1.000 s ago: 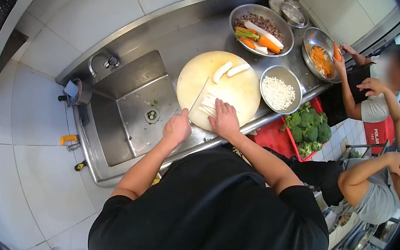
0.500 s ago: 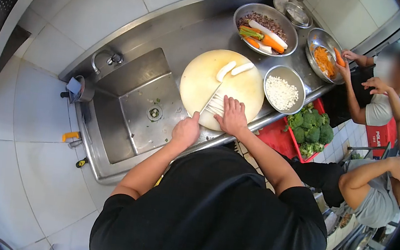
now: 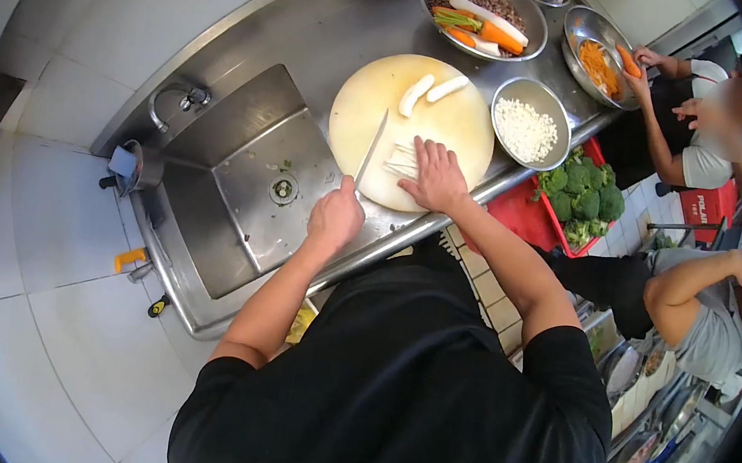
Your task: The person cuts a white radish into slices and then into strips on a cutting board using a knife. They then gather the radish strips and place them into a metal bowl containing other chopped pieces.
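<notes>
My left hand (image 3: 336, 217) is closed round the handle of a kitchen knife (image 3: 373, 145). Its blade points away from me over the round cutting board (image 3: 360, 84), left of a bunch of thin white radish strips (image 3: 402, 159). Over the right end of those strips lies my right hand (image 3: 438, 180), fingers on the far side and thumb on the near side, holding them to the board. Two peeled white radish pieces (image 3: 416, 95) rest farther back on the board, apart from both hands.
A bowl of white dice (image 3: 525, 130) stands right of the board, a bowl of carrots and radish (image 3: 503, 34) behind it. A sink (image 3: 238, 189) lies left; broccoli (image 3: 587, 201) fills a red crate below. At right, a co-worker's hands hold a carrot (image 3: 628, 61) over a bowl.
The knife has come away from the strips to the left, its blade now standing apart from them. My right hand stays on the strips. The whole view has shifted slightly.
</notes>
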A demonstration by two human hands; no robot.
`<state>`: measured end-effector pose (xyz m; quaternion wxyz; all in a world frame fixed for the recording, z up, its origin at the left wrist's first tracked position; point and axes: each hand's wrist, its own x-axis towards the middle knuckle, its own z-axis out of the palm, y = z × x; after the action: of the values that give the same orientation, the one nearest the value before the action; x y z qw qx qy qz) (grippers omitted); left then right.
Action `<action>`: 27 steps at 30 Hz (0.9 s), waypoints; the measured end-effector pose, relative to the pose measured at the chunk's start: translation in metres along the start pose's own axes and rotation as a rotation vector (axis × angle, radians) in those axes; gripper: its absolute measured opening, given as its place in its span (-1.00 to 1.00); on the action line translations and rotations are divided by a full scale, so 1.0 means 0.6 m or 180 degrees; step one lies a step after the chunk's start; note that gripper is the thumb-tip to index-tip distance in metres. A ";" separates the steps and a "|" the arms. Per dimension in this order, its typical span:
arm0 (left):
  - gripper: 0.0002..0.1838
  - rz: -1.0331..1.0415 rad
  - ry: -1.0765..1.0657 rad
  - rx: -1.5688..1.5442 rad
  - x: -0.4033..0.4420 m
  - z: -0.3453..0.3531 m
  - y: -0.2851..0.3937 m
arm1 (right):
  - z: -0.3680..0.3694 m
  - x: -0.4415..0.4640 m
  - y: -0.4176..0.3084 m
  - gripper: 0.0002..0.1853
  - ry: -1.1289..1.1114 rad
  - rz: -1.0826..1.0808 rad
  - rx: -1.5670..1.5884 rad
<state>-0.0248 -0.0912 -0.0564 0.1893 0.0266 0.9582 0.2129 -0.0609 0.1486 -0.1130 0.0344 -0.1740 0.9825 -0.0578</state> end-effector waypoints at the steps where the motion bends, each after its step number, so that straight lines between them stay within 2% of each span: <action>1: -0.70 -0.0054 -0.0045 0.0055 0.004 0.000 -0.002 | -0.012 -0.006 -0.007 -0.08 -0.0059 0.0173 -0.0005; 2: -0.70 -0.0021 -0.0060 0.0091 0.005 0.004 -0.001 | -0.017 -0.011 -0.010 -0.07 -0.0114 0.0331 -0.0014; 3: -0.70 0.0007 -0.0063 0.0130 0.007 0.009 0.003 | -0.005 -0.015 -0.010 -0.09 0.0163 0.0298 0.0010; 6: -0.72 0.0053 -0.0132 0.0136 0.005 0.001 0.022 | 0.012 -0.013 0.004 -0.17 0.0151 0.0184 0.0068; 10: -0.73 0.0133 0.0166 -0.0004 -0.017 -0.003 0.024 | 0.023 0.004 0.055 -0.25 0.0287 -0.0459 0.0222; 12: -0.71 -0.0145 0.0255 0.0062 -0.027 0.003 0.026 | 0.021 0.007 0.073 -0.26 0.0246 -0.0690 0.0293; 16: -0.69 -0.0657 0.0188 0.0148 -0.042 0.034 0.058 | 0.019 0.007 0.041 -0.18 0.0191 -0.0325 0.0181; 22: -0.73 -0.0319 0.0449 0.0185 -0.059 0.059 0.080 | 0.007 -0.021 0.010 -0.07 0.0095 0.0209 0.0094; 23: -0.73 -0.0463 0.0490 0.0208 -0.057 0.059 0.083 | 0.008 -0.023 0.015 -0.07 0.0108 0.0157 0.0079; 27: -0.74 -0.0333 0.0277 0.0400 -0.051 0.057 0.090 | 0.008 -0.026 0.028 -0.09 0.0117 0.0038 -0.0037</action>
<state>0.0149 -0.0323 -0.0516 0.1564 -0.0209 0.9770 0.1432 -0.0515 0.1690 -0.1189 0.0156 -0.1672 0.9843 -0.0551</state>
